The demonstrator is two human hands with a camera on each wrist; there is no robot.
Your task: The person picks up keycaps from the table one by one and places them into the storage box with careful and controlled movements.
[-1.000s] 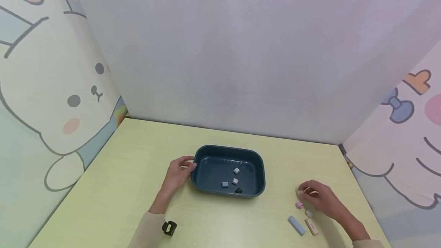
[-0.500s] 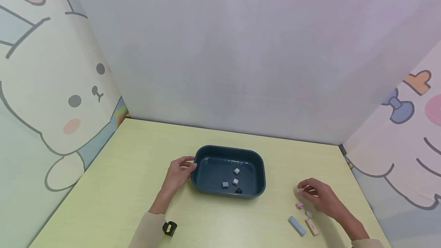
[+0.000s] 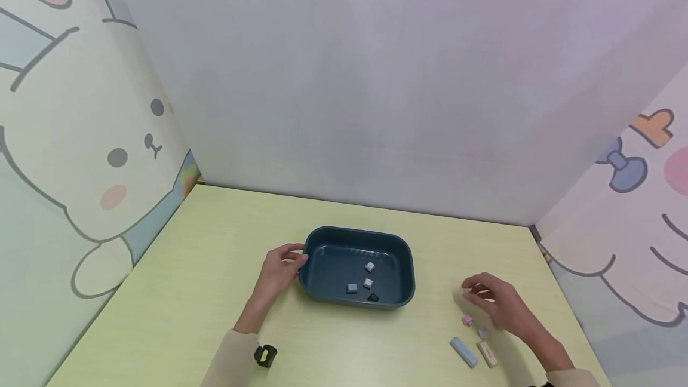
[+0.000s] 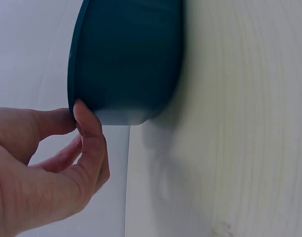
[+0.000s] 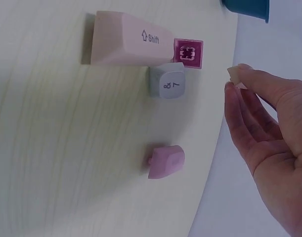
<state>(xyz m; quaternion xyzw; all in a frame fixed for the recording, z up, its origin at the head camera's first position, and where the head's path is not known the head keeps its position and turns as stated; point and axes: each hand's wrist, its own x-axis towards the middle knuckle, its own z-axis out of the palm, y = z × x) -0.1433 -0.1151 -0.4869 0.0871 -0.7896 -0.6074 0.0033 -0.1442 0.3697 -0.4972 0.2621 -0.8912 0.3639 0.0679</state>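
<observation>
The right hand [image 3: 497,303] pinches a small beige keycap [image 5: 235,74] at its fingertips, lifted just above the pale yellow-green table [image 3: 177,291]. Below it lie a pink keycap [image 5: 165,162], a grey "7" keycap [image 5: 168,82], a pink Shift keycap [image 5: 128,45] and a magenta-faced one [image 5: 188,52] — with a blue bar keycap [image 3: 463,351] nearby. The left hand [image 3: 276,270] grips the left rim of the dark teal tray [image 3: 398,243], thumb and fingers curled around it — inside sit four small keycaps [image 3: 368,283].
</observation>
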